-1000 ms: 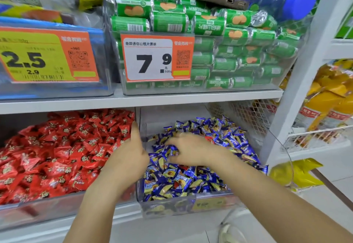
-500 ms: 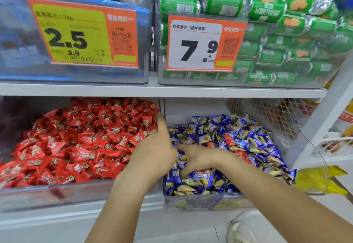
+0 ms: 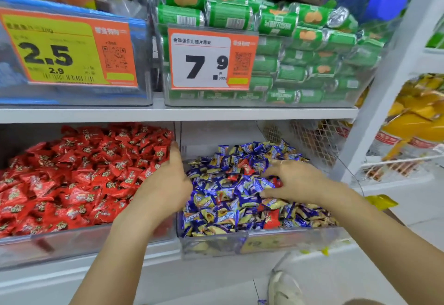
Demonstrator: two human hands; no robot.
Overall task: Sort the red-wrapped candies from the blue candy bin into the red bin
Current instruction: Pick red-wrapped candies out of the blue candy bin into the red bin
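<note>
While left hand [image 3: 165,184] rests between bins, right hand [image 3: 292,181] — fingers spread — on blue candies [image 3: 223,211]

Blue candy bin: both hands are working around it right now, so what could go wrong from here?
1. The right hand rakes spread fingers through a heaped pile in the blue candy bin; blue-wrapped pieces could spill over its low front wall.
2. Red-wrapped candies sit half buried, like the one near the front; some may be missed.
3. The left hand lies across the divide beside the red bin; whether it holds anything is hidden, so a blue piece could go in unnoticed.
</note>
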